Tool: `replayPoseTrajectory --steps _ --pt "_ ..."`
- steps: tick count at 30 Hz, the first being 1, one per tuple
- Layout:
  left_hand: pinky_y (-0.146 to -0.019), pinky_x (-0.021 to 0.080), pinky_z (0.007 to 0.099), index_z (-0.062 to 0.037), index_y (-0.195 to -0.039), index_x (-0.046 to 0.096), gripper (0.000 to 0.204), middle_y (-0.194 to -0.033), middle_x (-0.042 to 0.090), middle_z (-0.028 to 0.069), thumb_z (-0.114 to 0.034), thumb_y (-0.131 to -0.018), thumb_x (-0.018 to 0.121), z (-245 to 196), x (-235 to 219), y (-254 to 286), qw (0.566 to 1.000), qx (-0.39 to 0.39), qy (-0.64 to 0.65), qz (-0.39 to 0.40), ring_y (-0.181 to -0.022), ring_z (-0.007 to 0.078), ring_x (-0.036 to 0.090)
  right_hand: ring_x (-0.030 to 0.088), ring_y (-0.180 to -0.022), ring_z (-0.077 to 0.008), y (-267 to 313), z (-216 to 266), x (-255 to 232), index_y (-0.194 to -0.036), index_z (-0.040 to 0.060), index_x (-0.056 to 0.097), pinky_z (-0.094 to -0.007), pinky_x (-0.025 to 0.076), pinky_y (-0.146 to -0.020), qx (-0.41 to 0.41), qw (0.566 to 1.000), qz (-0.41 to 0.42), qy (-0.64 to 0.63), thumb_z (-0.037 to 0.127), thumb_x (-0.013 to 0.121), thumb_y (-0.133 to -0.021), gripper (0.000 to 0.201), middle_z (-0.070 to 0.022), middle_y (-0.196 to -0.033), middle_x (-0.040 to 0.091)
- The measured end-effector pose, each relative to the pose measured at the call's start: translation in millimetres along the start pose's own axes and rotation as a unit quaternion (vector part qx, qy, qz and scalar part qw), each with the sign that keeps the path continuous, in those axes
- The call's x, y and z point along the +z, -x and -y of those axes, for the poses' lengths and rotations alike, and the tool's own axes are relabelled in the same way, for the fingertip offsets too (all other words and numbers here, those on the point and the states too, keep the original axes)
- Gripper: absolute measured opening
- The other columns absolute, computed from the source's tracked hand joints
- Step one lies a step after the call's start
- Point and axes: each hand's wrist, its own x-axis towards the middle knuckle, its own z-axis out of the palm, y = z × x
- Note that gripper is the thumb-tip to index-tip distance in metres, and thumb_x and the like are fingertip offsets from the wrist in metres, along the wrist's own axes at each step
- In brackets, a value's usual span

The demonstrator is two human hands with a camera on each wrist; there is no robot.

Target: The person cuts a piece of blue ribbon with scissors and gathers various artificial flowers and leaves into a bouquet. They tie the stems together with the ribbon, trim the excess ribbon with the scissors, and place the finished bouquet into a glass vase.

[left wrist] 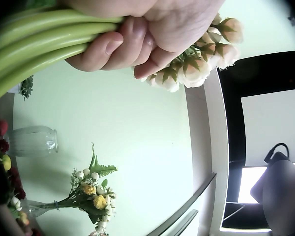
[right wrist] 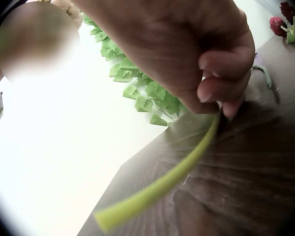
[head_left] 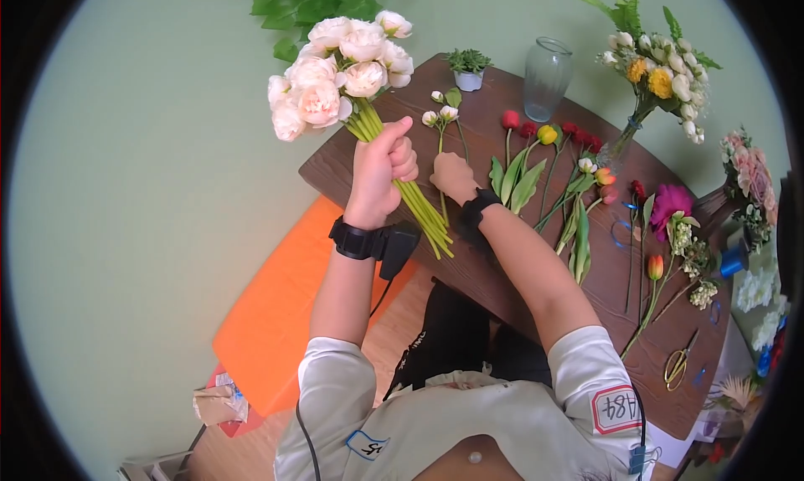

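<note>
The left hand (head_left: 383,167) grips a bundle of green stems (head_left: 416,206), with pale pink-white blooms (head_left: 322,79) fanned out above the fist. In the left wrist view, fingers (left wrist: 110,49) curl round the thick stems (left wrist: 49,34). Low over the table's left part, the right hand (head_left: 455,178) pinches a green stem beside white buds (head_left: 440,115). The right wrist view shows that stem (right wrist: 157,191) running from the fingertips of the right hand (right wrist: 187,54) toward the camera, its cut end visible.
Red, yellow and orange tulips (head_left: 605,177) lie on the brown table (head_left: 469,267). Behind stand a glass vase (head_left: 546,79), a small potted plant (head_left: 469,69) and a white-yellow bouquet (head_left: 670,75). Gold scissors (head_left: 677,365) lie at the right; an orange surface (head_left: 268,305) is at the left.
</note>
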Motion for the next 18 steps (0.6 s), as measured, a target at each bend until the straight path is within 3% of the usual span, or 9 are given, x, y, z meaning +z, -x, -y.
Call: replayPoseTrajectory --steps 9,11,12,14,15,17,18 --pt "-0.035 0.015 0.0216 -0.0171 -0.047 0.02 0.045 -0.04 0.018 -0.0068 -0.02 -0.083 0.046 0.1 -4.9 -1.8 1.0 -0.009 0.008 -0.023 -0.033 0.0049 0.016 0.058 -0.081 -0.0328 -3.9 -28.9 -25.9 -0.082 -0.004 0.06 -0.0364 0.048 -0.071 0.009 0.997 -0.061 0.036 0.011 0.049 -0.069 0.023 -0.0223 -0.085 0.058" --pt "-0.034 0.015 0.0216 -0.0173 -0.047 0.02 0.045 -0.04 0.018 -0.0068 -0.02 -0.083 0.046 1.4 -6.5 -4.5 0.999 -0.011 0.018 -0.024 -0.033 0.005 0.016 0.059 -0.068 -0.0299 10.3 -30.2 -62.3 -0.075 -0.004 0.057 -0.0367 0.047 -0.063 -0.015 0.994 0.028 -0.105 0.014 0.051 -0.068 0.02 -0.0192 -0.075 0.059" --pt "-0.034 0.015 0.0216 -0.0174 -0.047 0.02 0.045 -0.041 0.017 -0.0069 -0.022 -0.083 0.046 3.1 -7.4 -6.3 0.999 -0.008 0.026 -0.017 -0.033 0.005 0.017 0.059 -0.068 -0.0299 16.4 -30.3 -68.6 -0.075 -0.004 0.057 -0.0367 0.047 -0.063 -0.015 0.994 0.027 -0.102 0.014 0.051 -0.068 0.02 -0.0192 -0.075 0.059" --pt "-0.034 0.015 0.0217 -0.0175 -0.048 0.02 0.045 -0.041 0.017 -0.0069 -0.023 -0.084 0.046 5.7 -5.1 -10.5 0.999 -0.007 0.035 -0.007 -0.033 0.005 0.017 0.052 -0.052 -0.02 34.8 -34.3 -73.8 -0.071 -0.0031 0.05 -0.032 0.042 -0.052 -0.172 0.952 -0.16 -0.194 0.013 0.053 -0.069 0.016 -0.0111 -0.059 0.054" --pt "-0.034 0.015 0.0216 -0.0176 -0.048 0.02 0.045 -0.041 0.017 -0.0069 -0.025 -0.084 0.046 6.9 -3.2 -12.6 0.999 -0.008 0.04 -0.013 -0.033 0.005 0.017 0.052 -0.052 -0.02 42.9 -35.1 -75.1 -0.071 -0.0031 0.05 -0.032 0.042 -0.052 -0.17 0.953 -0.162 -0.192 0.013 0.053 -0.069 0.016 -0.0111 -0.059 0.054" --pt "-0.034 0.015 0.0214 -0.0177 -0.049 0.021 0.044 -0.041 0.017 -0.0068 -0.027 -0.084 0.046 9.3 -0.8 -16.1 0.999 -0.01 0.045 -0.019 -0.033 0.005 0.017 0.042 -0.047 -0.0118 58.9 -32.9 -74.0 -0.071 -0.0014 0.043 -0.0267 0.035 -0.046 -0.279 0.882 -0.12 -0.361 0.008 0.052 -0.071 0.013 -0.0042 -0.052 0.044" --pt "-0.034 0.015 0.0212 -0.0177 -0.049 0.021 0.044 -0.041 0.017 -0.0068 -0.029 -0.084 0.045 10.3 -0.2 -17.8 0.998 -0.012 0.055 -0.014 -0.033 0.005 0.017 0.037 -0.048 -0.0066 67.9 -31.3 -74.0 -0.077 -0.0001 0.042 -0.0222 0.033 -0.046 -0.294 0.881 -0.113 -0.353 0.005 0.051 -0.073 0.011 -0.0016 -0.053 0.04"
